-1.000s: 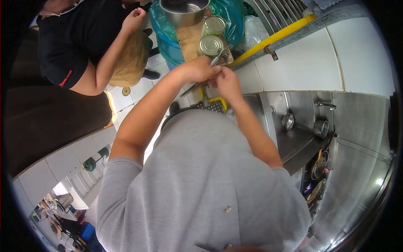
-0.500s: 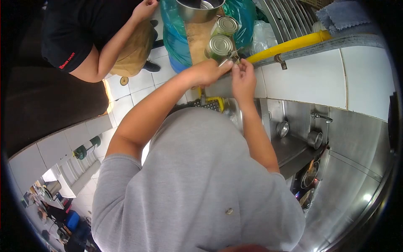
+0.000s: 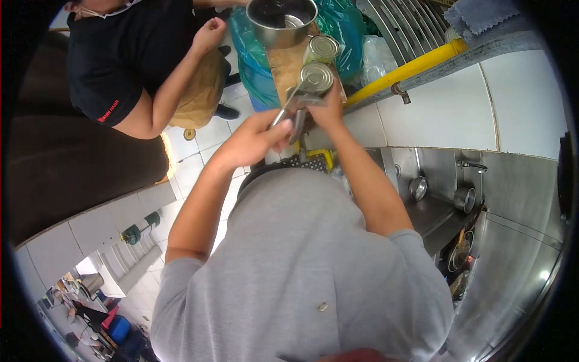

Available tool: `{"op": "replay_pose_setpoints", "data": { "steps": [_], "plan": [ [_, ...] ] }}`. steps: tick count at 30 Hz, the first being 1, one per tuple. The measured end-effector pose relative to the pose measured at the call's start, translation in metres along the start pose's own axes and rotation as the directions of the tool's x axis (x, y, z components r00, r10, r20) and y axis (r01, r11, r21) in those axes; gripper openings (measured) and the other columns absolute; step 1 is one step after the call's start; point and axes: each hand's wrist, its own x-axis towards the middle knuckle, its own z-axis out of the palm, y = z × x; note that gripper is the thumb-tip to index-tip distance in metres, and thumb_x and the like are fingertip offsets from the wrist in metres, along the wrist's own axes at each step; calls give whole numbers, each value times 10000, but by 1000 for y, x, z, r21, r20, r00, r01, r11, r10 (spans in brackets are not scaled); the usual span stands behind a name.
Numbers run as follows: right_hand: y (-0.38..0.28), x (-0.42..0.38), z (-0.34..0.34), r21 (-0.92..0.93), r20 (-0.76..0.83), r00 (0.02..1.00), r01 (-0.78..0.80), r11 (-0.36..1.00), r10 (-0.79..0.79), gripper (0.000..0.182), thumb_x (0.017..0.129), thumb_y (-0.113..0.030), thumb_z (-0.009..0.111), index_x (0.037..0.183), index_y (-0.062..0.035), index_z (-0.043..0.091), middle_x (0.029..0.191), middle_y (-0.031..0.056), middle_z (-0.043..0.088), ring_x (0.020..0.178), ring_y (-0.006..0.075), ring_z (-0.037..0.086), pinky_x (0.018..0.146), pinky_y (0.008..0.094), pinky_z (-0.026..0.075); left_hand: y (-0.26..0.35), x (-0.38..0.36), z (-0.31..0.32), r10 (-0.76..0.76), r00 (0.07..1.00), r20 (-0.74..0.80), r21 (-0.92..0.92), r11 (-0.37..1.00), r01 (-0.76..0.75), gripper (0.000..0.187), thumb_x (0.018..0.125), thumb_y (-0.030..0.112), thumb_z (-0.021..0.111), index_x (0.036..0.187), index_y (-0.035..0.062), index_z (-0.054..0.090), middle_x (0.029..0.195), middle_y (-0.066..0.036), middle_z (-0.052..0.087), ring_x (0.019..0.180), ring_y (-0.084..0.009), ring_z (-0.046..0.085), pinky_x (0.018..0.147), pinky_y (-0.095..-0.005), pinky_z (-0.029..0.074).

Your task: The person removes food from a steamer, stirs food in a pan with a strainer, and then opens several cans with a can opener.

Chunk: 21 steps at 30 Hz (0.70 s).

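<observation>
My left hand [image 3: 256,139] is closed around the handles of a metal can opener [image 3: 297,111], which is slightly blurred and held at the near side of the front can [image 3: 316,77]. My right hand [image 3: 329,110] grips the near right side of that can, with part of the opener in front of its fingers. The can's ridged lid faces up. Just behind it, a second can [image 3: 324,48] stands on a wooden board [image 3: 283,66], beside a steel pot [image 3: 281,27].
A person in a black shirt [image 3: 129,66] stands at the left, one hand raised near the pot. Green plastic bags [image 3: 341,30] flank the board. A yellow pipe [image 3: 410,67] runs along the tiled wall. A metal sink [image 3: 422,208] and a pan on a stove [image 3: 461,250] lie right.
My left hand has drawn back toward my body with the opener, tilting it. My right hand has moved from the opener to the front can's side. The other person has shifted slightly.
</observation>
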Motion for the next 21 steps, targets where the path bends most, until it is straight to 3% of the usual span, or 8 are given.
{"op": "replay_pose_setpoints", "data": {
  "steps": [4, 5, 6, 10, 16, 18, 19, 21],
  "plan": [
    [-46, 17, -9, 248, 193, 956, -265, 932, 221, 561, 872, -387, 824, 1300, -73, 642, 1260, 147, 703, 1124, 325, 687, 932, 451, 578, -10, -46, -20, -1, 994, -113, -138, 990, -15, 539, 1124, 353, 546, 1479, -52, 522, 1110, -112, 677, 946, -193, 695, 792, -348, 606],
    [-58, 16, -14, 603, 454, 739, -666, 439, 497, 522, 911, -474, 750, 1266, -101, 669, 1197, 127, 717, 1066, 307, 700, 873, 436, 598, -18, -56, -22, -27, 986, -165, -196, 981, -6, 544, 1125, 350, 542, 1489, -53, 507, 1155, -133, 669, 974, -215, 705, 804, -361, 613],
    [-62, 12, -17, 598, 765, 429, -749, -285, 480, 516, 950, -561, 677, 1232, -129, 695, 1133, 107, 730, 1008, 288, 713, 814, 421, 617, -25, -62, -22, -34, 976, -214, -254, 967, -22, 555, 1113, 399, 559, 1426, -59, 574, 1164, -132, 661, 962, -208, 704, 817, -346, 607],
    [-12, 27, 16, 375, 912, 188, -746, -550, 366, 605, 980, -696, 518, 1167, -151, 705, 926, 67, 733, 860, 235, 730, 670, 324, 615, -35, -66, -22, -54, 977, -204, -290, 957, -8, 531, 1122, 368, 543, 1445, -53, 558, 1215, -150, 647, 962, -223, 708, 810, -365, 621],
    [-14, 16, -11, 377, 876, 139, -793, -479, 461, 596, 1095, -568, 388, 1196, -37, 641, 974, 78, 732, 817, 203, 717, 631, 294, 529, -15, -35, -13, -108, 993, -44, -140, 985, 101, 519, 1120, 371, 548, 1448, -30, 578, 1192, -127, 656, 942, -212, 713, 804, -357, 629],
    [-26, -4, -31, 451, 713, 320, -891, -59, 624, 634, 1093, -604, 383, 1244, -35, 617, 1034, 89, 725, 858, 208, 715, 672, 306, 541, -8, -19, -7, -138, 989, -45, -85, 987, 134, 523, 1117, 392, 552, 1421, -31, 595, 1145, -115, 664, 918, -202, 710, 790, -359, 630],
    [-35, -16, -39, 452, 710, 316, -890, -64, 629, 634, 1093, -604, 383, 1244, -35, 617, 1034, 89, 725, 858, 208, 715, 672, 306, 541, -8, -8, -7, -147, 989, -31, -67, 987, 144, 520, 1112, 416, 555, 1374, -29, 617, 1092, -108, 672, 888, -195, 710, 770, -362, 631],
    [-55, -39, -45, 454, 520, 630, -776, 438, 577, 533, 1111, -505, 465, 1263, -10, 594, 1067, 96, 712, 888, 201, 702, 712, 323, 551, -6, 17, -4, -175, 985, -14, -78, 982, 173, 512, 1113, 419, 549, 1347, -31, 625, 1081, -113, 676, 878, -196, 711, 765, -361, 632]
  ]
}}
